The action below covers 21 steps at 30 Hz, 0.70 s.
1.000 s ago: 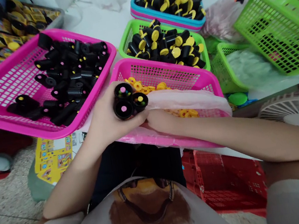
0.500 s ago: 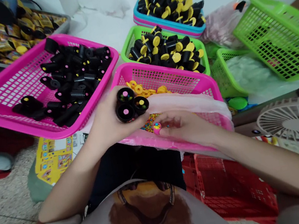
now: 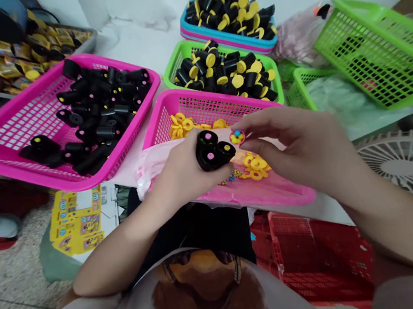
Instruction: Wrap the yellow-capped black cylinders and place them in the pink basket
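Observation:
My left hand (image 3: 184, 174) is closed around three black cylindrical containers (image 3: 212, 151), bunched with their round ends up; pink and yellow pegs show in their centres. Just right of them, my right hand (image 3: 292, 144) pinches a small pink cup (image 3: 237, 137) filled with coloured beads between thumb and fingers. The cup is close to the containers. Both hands are over a pink basket (image 3: 297, 197) lined with pinkish plastic. In it are loose coloured beads (image 3: 234, 175), yellow plastic pieces (image 3: 254, 166) below my right hand and more yellow rings (image 3: 181, 125) at the back left.
A larger pink basket (image 3: 6, 174) of black containers stands to the left. Behind are a green basket (image 3: 172, 72) and a blue tub (image 3: 184, 25) of black containers with yellow lids. A fan (image 3: 400, 165) and a tilted green basket (image 3: 385, 11) are on the right.
My right hand has lifted the pink cup from the beads up beside the black containers. My left hand has moved right and slightly down with the containers. The plastic sheet has shifted.

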Each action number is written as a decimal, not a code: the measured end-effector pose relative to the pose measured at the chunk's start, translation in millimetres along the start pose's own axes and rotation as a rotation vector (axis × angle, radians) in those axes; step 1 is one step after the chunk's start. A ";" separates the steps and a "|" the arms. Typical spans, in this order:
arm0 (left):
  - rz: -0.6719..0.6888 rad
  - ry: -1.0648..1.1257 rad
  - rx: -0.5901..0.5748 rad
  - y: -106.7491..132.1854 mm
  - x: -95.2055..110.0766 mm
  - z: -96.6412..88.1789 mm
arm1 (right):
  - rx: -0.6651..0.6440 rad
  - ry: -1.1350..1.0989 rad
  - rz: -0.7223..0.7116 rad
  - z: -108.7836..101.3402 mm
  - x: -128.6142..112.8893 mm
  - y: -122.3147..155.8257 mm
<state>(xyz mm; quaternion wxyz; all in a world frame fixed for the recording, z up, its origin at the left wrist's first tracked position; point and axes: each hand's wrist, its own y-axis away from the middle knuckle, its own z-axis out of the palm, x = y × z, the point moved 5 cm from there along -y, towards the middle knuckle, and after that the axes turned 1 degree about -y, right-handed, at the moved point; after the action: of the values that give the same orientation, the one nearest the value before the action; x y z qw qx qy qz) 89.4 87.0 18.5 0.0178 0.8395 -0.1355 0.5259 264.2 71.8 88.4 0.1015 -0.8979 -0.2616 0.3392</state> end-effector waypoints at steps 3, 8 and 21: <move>0.001 0.018 0.004 -5.0 -3.8 5.9 | 0.030 0.272 -0.221 4.5 -10.8 -2.1; 0.031 0.064 0.019 -9.6 -10.5 8.9 | -0.027 0.523 -0.469 24.3 -18.7 -0.3; 0.034 0.187 -0.003 -9.7 -12.3 9.9 | 0.031 0.825 -0.890 27.1 -33.6 7.3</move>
<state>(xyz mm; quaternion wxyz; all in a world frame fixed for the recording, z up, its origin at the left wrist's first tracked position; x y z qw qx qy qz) 95.4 97.2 4.3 0.0226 0.7842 -0.1484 0.6021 227.9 47.7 84.1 0.3396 -0.7581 -0.5461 -0.1083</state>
